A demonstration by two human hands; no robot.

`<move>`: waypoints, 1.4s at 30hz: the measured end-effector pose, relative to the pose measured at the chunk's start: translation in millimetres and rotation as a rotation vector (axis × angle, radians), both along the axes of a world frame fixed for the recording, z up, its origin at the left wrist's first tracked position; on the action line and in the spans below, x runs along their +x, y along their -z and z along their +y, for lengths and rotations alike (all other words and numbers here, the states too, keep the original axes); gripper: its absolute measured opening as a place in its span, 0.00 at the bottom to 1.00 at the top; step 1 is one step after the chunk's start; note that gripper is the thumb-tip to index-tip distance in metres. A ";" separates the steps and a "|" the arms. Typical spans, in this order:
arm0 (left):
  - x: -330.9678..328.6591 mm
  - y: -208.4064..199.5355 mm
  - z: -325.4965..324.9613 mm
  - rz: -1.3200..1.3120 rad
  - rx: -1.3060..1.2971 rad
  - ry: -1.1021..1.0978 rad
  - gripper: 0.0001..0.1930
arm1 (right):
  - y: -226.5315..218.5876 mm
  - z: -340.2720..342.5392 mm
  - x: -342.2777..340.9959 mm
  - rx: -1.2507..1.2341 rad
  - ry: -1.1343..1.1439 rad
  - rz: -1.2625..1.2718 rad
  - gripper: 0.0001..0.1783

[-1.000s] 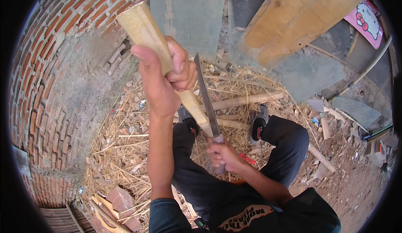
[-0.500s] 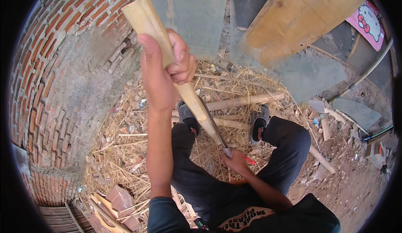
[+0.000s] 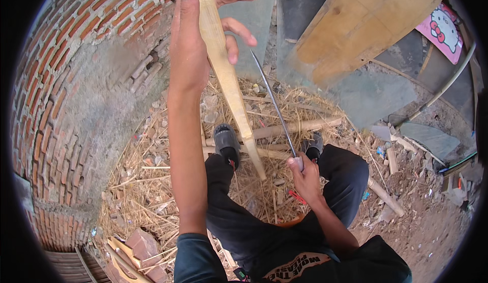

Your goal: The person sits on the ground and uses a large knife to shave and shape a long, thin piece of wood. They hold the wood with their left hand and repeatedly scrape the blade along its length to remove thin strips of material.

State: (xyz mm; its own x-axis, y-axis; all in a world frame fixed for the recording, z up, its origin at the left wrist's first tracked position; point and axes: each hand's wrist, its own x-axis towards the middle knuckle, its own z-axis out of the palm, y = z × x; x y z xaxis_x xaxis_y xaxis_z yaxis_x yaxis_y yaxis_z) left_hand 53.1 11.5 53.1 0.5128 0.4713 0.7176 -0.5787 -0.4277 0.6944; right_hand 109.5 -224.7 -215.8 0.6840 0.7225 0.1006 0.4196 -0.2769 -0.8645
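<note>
A pale carved piece of wood point(image 3: 223, 64), broad at the top and tapering to a narrow tip, slants through the air in front of me. My left hand point(image 3: 198, 44) holds it at the wide upper end, with the wood against the palm and several fingers stretched loosely past it. To the right, my right hand point(image 3: 306, 177) is closed round the light-coloured handle of a long, thin-bladed knife point(image 3: 276, 104). The blade points up and slightly left, apart from the wood.
Straw and wood scraps point(image 3: 147, 181) cover the ground round my feet. A pole point(image 3: 305, 125) lies across beyond them. On the left rises a brick wall point(image 3: 61, 84). Grey sheets point(image 3: 376, 90) and a brown board point(image 3: 356, 23) stand at the back. Red bricks point(image 3: 145, 247) lie near left.
The knife has come away from the wood and swung up and right with my right hand. My left hand has risen, its fingers loosened, and the wood stands steeper.
</note>
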 end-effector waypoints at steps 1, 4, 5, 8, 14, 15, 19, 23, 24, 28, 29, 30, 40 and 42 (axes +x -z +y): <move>0.7 1.8 3.5 0.013 0.010 0.044 0.34 | 3.8 0.3 1.6 0.045 -0.029 0.211 0.26; 5.0 13.0 12.3 -0.035 -0.128 0.175 0.30 | 2.3 3.2 -0.4 0.176 -0.080 0.853 0.28; 4.4 13.8 14.4 -0.051 -0.146 0.279 0.29 | -4.9 4.5 -5.5 0.217 -0.070 1.069 0.29; 0.2 15.1 16.1 -0.093 -0.174 0.529 0.28 | -31.6 4.5 -9.3 0.262 -0.137 1.355 0.31; -2.0 13.3 13.1 -0.114 -0.124 0.652 0.26 | -76.1 4.3 -18.6 0.412 -0.286 1.316 0.31; -2.2 12.7 11.9 -0.114 -0.121 0.649 0.26 | -78.6 5.7 -20.6 0.449 -0.311 1.283 0.31; -2.2 12.6 2.1 -0.108 -0.127 0.638 0.25 | -53.1 23.6 -38.2 0.262 -0.294 1.200 0.31; -11.4 14.9 12.1 -0.145 -0.096 0.702 0.25 | -36.4 28.8 -43.5 0.101 -0.281 1.385 0.32; -14.0 15.1 11.7 -0.145 -0.099 0.707 0.25 | -33.4 26.6 -42.2 0.114 -0.306 1.454 0.32; -19.8 15.1 15.1 -0.157 -0.089 0.752 0.25 | -52.7 15.8 -39.7 0.265 -0.352 1.579 0.33; -22.2 15.7 16.3 -0.157 -0.083 0.746 0.25 | -59.1 14.1 -38.7 0.332 -0.347 1.538 0.34; -25.2 15.6 18.2 -0.158 -0.077 0.741 0.25 | -66.0 13.6 -37.1 0.398 -0.341 1.495 0.34; -36.1 15.4 20.5 -0.176 -0.071 0.762 0.24 | -65.7 27.6 -49.1 0.113 -0.342 1.449 0.33; -35.2 15.7 15.5 -0.177 -0.074 0.744 0.24 | -79.3 24.0 -46.8 0.173 -0.344 1.418 0.33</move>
State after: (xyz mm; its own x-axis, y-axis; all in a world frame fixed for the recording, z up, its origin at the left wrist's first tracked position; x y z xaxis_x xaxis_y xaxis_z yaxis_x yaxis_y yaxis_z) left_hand 17.9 27.0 37.4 0.5939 0.0973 0.7987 -0.8012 0.1623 0.5760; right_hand 62.7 -200.8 -136.5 0.0823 0.9159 -0.3928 -0.7674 -0.1932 -0.6114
